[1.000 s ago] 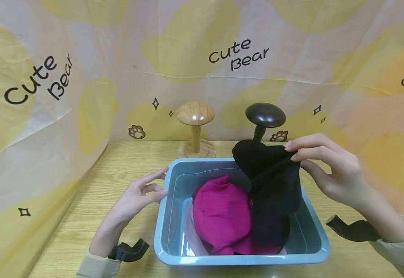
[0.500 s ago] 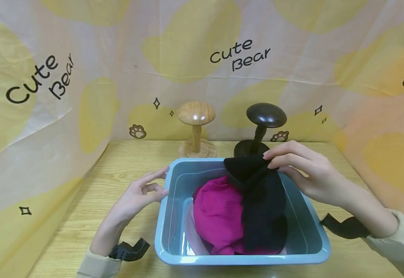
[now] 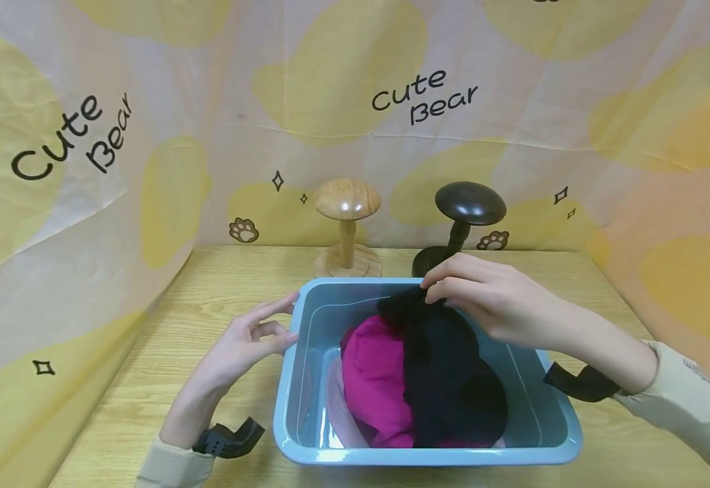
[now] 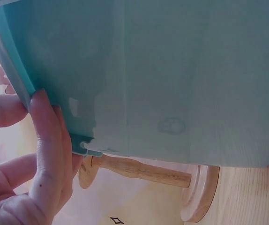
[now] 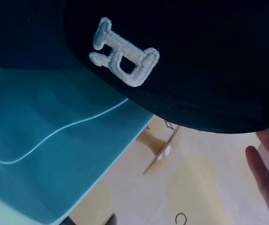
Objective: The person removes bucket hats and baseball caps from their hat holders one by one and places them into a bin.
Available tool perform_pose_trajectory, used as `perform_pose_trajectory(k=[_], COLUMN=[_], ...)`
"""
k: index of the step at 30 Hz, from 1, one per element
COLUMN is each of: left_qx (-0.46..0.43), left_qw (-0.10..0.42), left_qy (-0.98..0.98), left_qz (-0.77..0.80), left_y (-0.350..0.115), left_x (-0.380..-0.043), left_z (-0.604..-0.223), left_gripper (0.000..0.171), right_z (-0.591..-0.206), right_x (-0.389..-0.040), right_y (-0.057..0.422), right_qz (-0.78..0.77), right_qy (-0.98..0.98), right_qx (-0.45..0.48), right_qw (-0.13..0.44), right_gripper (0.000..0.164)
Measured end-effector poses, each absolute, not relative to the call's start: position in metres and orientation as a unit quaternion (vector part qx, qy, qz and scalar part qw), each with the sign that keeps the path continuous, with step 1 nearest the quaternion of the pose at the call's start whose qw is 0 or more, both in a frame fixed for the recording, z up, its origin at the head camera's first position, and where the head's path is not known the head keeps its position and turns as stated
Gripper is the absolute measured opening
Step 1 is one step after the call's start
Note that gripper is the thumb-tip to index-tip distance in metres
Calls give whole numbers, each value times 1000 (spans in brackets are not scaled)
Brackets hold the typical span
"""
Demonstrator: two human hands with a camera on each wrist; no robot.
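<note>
My right hand (image 3: 495,298) pinches the edge of a black cap (image 3: 452,379) between fingertips and thumb, over the back part of a light blue basin (image 3: 428,456). The cap hangs down into the basin and covers part of a magenta cap (image 3: 373,386). A pale embroidered letter (image 5: 125,54) shows on the black cap in the right wrist view. At the basin's left side my left hand (image 3: 241,346) grips the rim. Its fingers lie against the blue wall (image 4: 148,79) in the left wrist view. A pale lilac item (image 3: 342,413) shows partly beneath the magenta cap.
Behind the basin stand a light wooden hat stand (image 3: 347,200) and a dark hat stand (image 3: 470,203), both bare on top. They stand on a wood-grain table (image 3: 220,278). A patterned cloth (image 3: 306,81) closes off the back and left side.
My right hand has moved left and a little down, carrying the black cap further into the basin and over more of the magenta cap. My left hand has stayed at the rim.
</note>
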State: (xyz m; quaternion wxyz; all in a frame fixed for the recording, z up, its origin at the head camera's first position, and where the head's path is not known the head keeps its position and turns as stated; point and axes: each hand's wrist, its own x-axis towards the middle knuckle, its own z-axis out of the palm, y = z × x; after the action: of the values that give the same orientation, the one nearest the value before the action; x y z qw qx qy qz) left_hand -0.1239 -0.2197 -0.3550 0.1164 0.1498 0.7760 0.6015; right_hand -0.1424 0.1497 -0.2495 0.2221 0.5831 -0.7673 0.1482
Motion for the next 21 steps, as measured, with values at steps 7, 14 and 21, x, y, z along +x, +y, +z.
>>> perform_pose_trajectory(k=[7, 14, 21], left_qx=[140, 144, 145], left_qw=[118, 106, 110], left_qy=[781, 786, 784], left_qz=[597, 591, 594], left_y=[-218, -218, -217], left_x=[-123, -123, -123], left_z=[-353, -353, -354], left_gripper=[65, 65, 65], right_z=[-252, -252, -255], right_x=[-143, -131, -124], right_y=[148, 150, 150], right_qz=[116, 65, 28], right_qy=[-807, -889, -913], right_qx=[538, 428, 407], right_qw=[216, 149, 17], right_gripper=[30, 46, 67])
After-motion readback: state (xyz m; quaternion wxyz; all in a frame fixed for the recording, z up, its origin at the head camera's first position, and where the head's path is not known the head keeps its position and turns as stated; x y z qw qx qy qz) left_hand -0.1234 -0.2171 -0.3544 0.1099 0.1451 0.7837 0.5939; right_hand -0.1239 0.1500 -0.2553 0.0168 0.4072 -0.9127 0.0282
